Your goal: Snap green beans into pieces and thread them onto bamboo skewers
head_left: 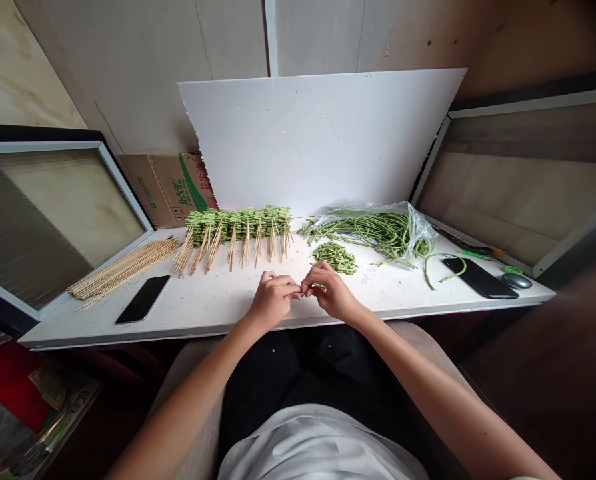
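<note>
Near the table's front edge, my left hand (273,300) and my right hand (332,291) meet fingertip to fingertip. Both are closed in a pinch on a small green piece of long bean (303,294), mostly hidden by the fingers. Just beyond my right hand lies a heap of short cut bean pieces (335,257). Behind it, whole long beans (373,230) spill from a clear plastic bag (421,230). To the back left, bean pieces threaded on skewers (238,223) are stacked in a row, their bare sticks pointing towards me.
Loose bamboo skewers (128,265) and a black phone (143,299) lie on the white table (203,307) at left. At right are another dark phone (481,277), a mouse (517,281) and a single curved bean (428,272). A white foam board (323,140) and a carton (165,190) stand behind.
</note>
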A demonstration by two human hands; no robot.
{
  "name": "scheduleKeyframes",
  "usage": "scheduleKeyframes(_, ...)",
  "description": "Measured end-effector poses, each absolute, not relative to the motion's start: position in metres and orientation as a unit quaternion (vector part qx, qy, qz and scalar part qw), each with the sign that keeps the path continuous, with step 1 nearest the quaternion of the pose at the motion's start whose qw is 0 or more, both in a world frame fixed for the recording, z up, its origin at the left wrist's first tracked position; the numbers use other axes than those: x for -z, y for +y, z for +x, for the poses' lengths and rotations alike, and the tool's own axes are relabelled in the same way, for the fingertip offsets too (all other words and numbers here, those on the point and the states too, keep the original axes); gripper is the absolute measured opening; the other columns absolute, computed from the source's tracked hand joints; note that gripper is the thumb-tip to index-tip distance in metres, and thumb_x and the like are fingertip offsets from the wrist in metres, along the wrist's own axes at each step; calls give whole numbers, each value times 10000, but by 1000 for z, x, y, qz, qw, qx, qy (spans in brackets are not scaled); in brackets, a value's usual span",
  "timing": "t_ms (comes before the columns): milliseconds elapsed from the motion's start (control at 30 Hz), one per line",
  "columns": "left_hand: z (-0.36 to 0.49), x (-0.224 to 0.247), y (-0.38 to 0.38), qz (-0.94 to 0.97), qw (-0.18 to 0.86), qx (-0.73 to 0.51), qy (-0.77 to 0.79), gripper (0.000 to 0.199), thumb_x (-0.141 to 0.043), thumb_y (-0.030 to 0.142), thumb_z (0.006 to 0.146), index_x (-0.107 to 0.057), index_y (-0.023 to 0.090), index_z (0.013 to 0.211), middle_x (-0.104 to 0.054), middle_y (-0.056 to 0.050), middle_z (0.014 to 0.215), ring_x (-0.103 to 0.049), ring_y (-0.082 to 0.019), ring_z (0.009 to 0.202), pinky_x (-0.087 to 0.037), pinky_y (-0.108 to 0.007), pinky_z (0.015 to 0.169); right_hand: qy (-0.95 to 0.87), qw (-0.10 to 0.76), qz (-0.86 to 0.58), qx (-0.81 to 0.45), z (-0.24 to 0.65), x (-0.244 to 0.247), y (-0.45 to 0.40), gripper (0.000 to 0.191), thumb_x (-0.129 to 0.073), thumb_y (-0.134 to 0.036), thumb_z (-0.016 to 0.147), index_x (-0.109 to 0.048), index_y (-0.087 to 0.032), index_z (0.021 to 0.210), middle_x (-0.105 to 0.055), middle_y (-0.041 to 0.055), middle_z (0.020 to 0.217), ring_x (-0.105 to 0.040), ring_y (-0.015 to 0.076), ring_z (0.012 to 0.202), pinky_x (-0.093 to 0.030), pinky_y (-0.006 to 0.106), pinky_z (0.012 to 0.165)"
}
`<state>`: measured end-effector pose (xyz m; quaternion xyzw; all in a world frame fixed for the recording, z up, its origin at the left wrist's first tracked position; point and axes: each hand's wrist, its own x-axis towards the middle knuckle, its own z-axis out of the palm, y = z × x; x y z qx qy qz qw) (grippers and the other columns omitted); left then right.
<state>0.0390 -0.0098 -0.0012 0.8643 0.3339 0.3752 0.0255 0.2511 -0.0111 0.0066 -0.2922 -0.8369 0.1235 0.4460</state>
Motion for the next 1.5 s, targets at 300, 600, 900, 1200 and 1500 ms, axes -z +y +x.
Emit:
scheduleKeyframes(300, 35, 6, 2, 859, 191, -371, 298, 267, -643, 79, 922, -823, 225, 788, -807, -27, 839, -707, -172, 772, -501, -370, 888, -862, 392, -242, -210, 255, -15, -15, 289, -608, -13, 931, -757, -252, 865, -744, 46, 836, -595, 267, 988, -512, 425, 921)
scheduleKeyframes(600, 21, -5, 6, 810, 213, -417, 353, 87, -790, 284, 934, -853, 225, 950, -812, -78, 962, -763, -226, 888, -604, -322, 772, -820, 407, -399, -48, 298, 1, 21, 149, -781, -357, 953, -831, -227, 902, -692, 116, 945, -572, 302, 986, -498, 477, 884)
scheduleKeyframes(900, 24, 3, 8, 808, 223, -400, 371, 85, -792, 266, 941, -850, 211, 969, -818, -78, 991, -762, -226, 925, -597, -338, 820, -836, 348, -416, -84, 330, 28, 45, 231, -769, -457, 956, -846, -248, 895, -717, 62, 864, -622, 252, 876, -485, 464, 938)
scheduleKeyframes(1200, 23, 6, 7, 821, 218, -403, 341, 190, -666, 217, 1016, -841, 221, 1089, -763, -82, 1032, -740, -203, 944, -606, -338, 876, -796, 422, -424, -89, 323, 8, 39, 493, -565, -624, 1044, -832, -228, 920, -757, 104, 867, -643, 274, 855, -542, 445, 800)
scheduleKeyframes(1500, 35, -1, -5, 812, 170, -464, 311, 269, -728, 183, 982, -754, 206, 1249, -767, -78, 1017, -747, -203, 936, -625, -339, 873, -808, 431, -336, -220, 265, -11, -5, 341, -772, -563, 943, -817, -237, 1034, -808, 89, 985, -719, 233, 908, -565, 354, 748)
